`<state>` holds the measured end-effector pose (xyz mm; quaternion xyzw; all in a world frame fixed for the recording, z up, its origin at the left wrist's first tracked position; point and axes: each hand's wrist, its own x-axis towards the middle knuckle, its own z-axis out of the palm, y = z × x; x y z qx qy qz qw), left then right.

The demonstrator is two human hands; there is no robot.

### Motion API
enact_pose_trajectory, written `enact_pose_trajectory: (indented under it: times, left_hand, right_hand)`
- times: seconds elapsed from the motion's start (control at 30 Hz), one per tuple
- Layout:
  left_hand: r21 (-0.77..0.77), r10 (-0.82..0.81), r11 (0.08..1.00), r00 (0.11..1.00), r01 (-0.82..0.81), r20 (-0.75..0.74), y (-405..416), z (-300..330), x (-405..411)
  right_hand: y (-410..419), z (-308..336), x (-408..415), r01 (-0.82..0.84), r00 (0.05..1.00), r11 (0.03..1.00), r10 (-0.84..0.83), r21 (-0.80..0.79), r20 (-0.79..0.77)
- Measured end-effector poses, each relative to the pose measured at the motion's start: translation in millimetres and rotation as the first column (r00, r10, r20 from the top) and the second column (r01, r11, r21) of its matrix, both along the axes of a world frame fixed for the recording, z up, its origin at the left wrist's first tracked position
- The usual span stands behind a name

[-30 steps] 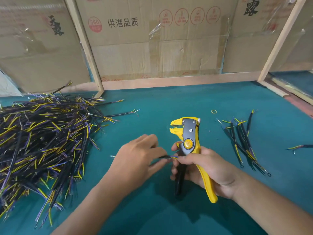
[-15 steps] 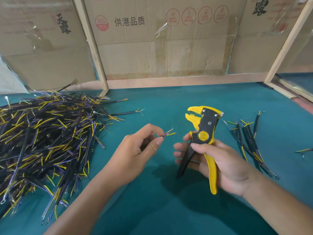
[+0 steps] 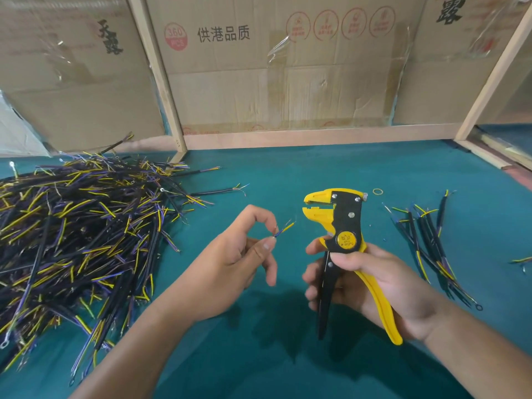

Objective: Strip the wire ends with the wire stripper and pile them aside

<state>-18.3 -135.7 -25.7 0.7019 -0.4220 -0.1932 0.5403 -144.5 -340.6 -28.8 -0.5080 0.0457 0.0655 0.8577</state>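
Wire [image 3: 283, 229] end is sticking out of the left hand [image 3: 241, 263], pinched between thumb and forefinger, just beside the wire stripper [image 3: 344, 240]. Right hand [image 3: 374, 280] is gripping the stripper handles, jaws gaping. Judging: feed the tips squarely into the notch before squeezing, keep the pinch firm. Counting: one stripper; big unstripped pile [image 3: 74, 240] on the left of the surface [image 3: 288, 174], too many to count; roughly ten in the right pile [image 3: 431, 243].
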Motion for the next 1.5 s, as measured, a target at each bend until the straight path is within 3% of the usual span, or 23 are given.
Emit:
enact_pose_trajectory:
  times: [0.23, 0.37, 0.57, 1.5]
  left_hand:
    - [0.118, 0.101, 0.983, 0.955, -0.139, 0.279, 1.1, -1.6, 1.9]
    - [0.079, 0.201, 0.964, 0.893, -0.253, 0.402, -1.9, -2.3, 1.6]
    - [0.074, 0.241, 0.943, 0.821, -0.323, 0.517, -3.3, -2.7, -0.2]
    - [0.087, 0.25, 0.932, 0.798, -0.351, 0.548, -9.7, 2.9, -16.8]
  right_hand:
    - [-6.7, 4.7, -6.0, -0.147, 0.987, 0.986, 0.151, -0.077, 0.05]
    - [-4.0, 1.3, -4.9, -0.135, 0.991, 0.971, 0.135, -0.195, -0.011]
    - [-4.0, 0.1, -4.8, -0.124, 0.992, 0.965, 0.129, -0.229, 0.008]
    - [-1.9, -5.6, -3.4, -0.155, 0.987, 0.954, 0.161, -0.256, 0.001]
